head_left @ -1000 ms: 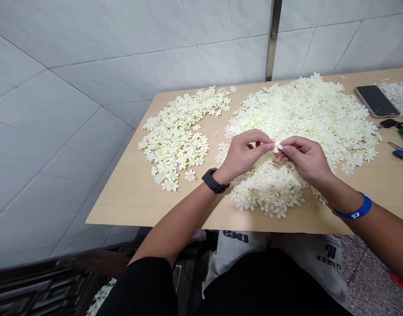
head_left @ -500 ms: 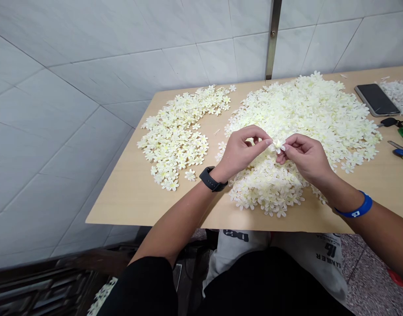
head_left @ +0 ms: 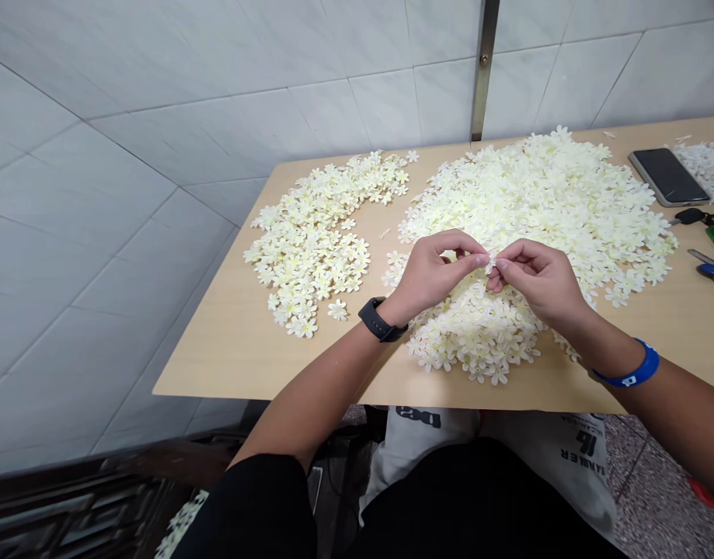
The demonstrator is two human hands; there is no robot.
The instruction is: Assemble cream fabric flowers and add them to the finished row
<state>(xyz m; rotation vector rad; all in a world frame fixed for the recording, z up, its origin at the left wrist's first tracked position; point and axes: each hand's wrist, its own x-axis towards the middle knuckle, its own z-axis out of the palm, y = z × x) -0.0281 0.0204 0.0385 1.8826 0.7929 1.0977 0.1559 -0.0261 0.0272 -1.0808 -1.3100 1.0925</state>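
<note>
A small cream-white artificial flower [head_left: 490, 266] is pinched between my two hands, above the front of a large flower pile [head_left: 543, 186]. My left hand [head_left: 441, 272], with a black band at the wrist, grips the flower's left side between thumb and forefinger. From the right, my right hand [head_left: 534, 276], with a blue wristband, pinches its other side. The fingertips nearly meet and cover most of the flower. Below the hands, the nearer part of the pile [head_left: 476, 338] spreads toward the table's front edge.
A second, smaller flower pile [head_left: 315, 248] lies left on the wooden table [head_left: 217, 349]. At right are a phone [head_left: 668, 177], small white pieces [head_left: 706, 167], a black-handled item [head_left: 690, 217] and a blue-handled tool [head_left: 712, 269]. A tiled wall [head_left: 357, 101] stands behind.
My left hand has shifted slightly right and down, closer to my right hand. The flower is now more covered by the fingers. The piles look unchanged.
</note>
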